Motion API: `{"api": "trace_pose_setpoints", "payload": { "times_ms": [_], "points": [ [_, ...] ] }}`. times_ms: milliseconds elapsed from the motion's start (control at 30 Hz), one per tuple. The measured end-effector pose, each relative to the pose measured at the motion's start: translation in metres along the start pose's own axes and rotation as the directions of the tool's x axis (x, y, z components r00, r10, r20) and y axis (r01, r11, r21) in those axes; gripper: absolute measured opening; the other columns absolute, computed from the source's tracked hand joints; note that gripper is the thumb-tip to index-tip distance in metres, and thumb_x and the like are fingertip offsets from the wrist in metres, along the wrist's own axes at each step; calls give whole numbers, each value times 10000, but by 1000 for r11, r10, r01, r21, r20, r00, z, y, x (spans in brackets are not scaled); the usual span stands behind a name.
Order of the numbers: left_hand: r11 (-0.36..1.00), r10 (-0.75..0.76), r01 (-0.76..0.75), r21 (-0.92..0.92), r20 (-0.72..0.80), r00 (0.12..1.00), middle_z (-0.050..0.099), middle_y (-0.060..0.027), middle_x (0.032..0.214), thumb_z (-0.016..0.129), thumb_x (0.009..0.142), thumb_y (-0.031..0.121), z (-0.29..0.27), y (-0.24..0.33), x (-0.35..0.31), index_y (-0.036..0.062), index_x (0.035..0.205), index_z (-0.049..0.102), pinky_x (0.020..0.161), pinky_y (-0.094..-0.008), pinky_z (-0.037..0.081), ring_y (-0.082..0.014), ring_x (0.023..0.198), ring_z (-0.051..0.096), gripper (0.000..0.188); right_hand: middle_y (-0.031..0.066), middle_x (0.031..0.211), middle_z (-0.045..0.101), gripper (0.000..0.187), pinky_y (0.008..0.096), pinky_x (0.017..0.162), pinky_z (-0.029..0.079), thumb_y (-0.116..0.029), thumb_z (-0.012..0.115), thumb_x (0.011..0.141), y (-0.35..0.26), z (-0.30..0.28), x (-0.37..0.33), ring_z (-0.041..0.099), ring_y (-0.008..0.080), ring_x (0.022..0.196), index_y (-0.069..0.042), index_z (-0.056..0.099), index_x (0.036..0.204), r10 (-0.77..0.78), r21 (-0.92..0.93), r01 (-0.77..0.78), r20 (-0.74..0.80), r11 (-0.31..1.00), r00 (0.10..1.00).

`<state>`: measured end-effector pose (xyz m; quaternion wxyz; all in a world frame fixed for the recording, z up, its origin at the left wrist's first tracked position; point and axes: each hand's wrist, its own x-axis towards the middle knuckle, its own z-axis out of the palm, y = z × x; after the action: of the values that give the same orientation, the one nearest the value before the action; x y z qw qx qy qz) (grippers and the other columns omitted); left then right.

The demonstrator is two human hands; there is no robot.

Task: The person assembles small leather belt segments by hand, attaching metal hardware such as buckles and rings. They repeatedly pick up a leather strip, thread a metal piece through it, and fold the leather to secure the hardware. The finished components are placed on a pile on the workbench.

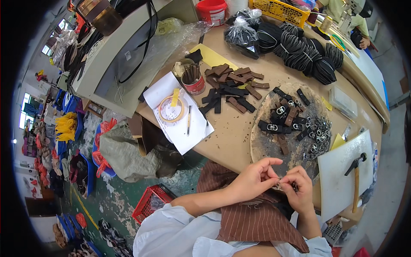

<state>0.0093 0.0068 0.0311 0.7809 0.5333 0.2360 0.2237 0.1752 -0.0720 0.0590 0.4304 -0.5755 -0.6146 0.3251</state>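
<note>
My left hand (260, 179) and my right hand (298, 187) meet at the near edge of a round, worn board (261, 147). Thumb and forefinger of each are pinched together on something small and dark, mostly hidden by the fingers. A dark bit also shows within my right hand's curled fingers. Just beyond, on the board, lie short black straps (266, 127) with metal buckles, a few brown straps (283, 144), and a heap of small metal buckles (319, 135). More brown strap pieces (220, 72) and black strap pieces (231, 90) are piled farther left.
A hammer (356, 184) rests on a white slab (332, 171) at right. Left are paper (188, 141), a tape roll (165, 115), a pen (189, 120) and a red tin of punches (195, 81). Black cord bundles (295, 47) line the back. Another person's hand (364, 43) shows far right.
</note>
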Motion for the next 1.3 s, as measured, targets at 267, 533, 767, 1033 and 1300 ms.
{"api": "trace_pose_setpoints", "payload": {
  "times_ms": [267, 533, 767, 1033, 1300],
  "points": [
    [978, 153, -172, 120, 151, 977, 616, -45, 1005, 631, 809, 75, -37, -1, 48, 37, 1063, 574, 763, -301, 502, -174, 885, 610, 263, 99, 945, 577, 223, 170, 491, 364, -92, 648, 785, 16, 1, -4, 454, 55, 564, -12, 614, 991, 91, 409, -4, -194, 913, 977],
    [12, 555, 146, 989, -128, 822, 633, -130, 982, 471, 779, 44, -155, 28, 97, 62, 998, 630, 781, -391, 479, -307, 908, 603, 271, 69, 814, 571, 299, 173, 457, 330, -39, 625, 798, 40, -7, -14, 439, 39, 534, 10, 564, 1087, 82, 515, 66, -260, 855, 962],
    [641, 439, 94, 762, -464, 770, 660, -127, 919, 534, 853, 49, -98, 6, 56, -7, 1004, 619, 692, -294, 512, -205, 800, 644, 182, 47, 737, 579, 282, 189, 513, 367, 71, 581, 772, 28, -13, -10, 491, 84, 583, 22, 596, 1050, 303, 547, -181, -141, 817, 943],
    [972, 47, -88, -216, -190, 981, 612, -94, 1045, 486, 904, 35, 2, 43, 15, -36, 1190, 468, 783, -276, 503, -139, 924, 596, 296, 124, 787, 644, 243, 288, 650, 506, 128, 705, 628, -6, -11, 22, 641, 212, 748, -9, 614, 807, -166, 473, 249, -209, 845, 964],
    [992, 115, -120, -41, -112, 987, 622, -105, 1033, 492, 895, 9, 15, 39, 8, -15, 1248, 450, 789, -217, 459, -85, 931, 566, 356, 133, 796, 644, 199, 268, 643, 497, 99, 703, 657, 4, -14, 15, 630, 191, 721, -19, 638, 804, -127, 479, 226, -230, 848, 965]
  ]
}}
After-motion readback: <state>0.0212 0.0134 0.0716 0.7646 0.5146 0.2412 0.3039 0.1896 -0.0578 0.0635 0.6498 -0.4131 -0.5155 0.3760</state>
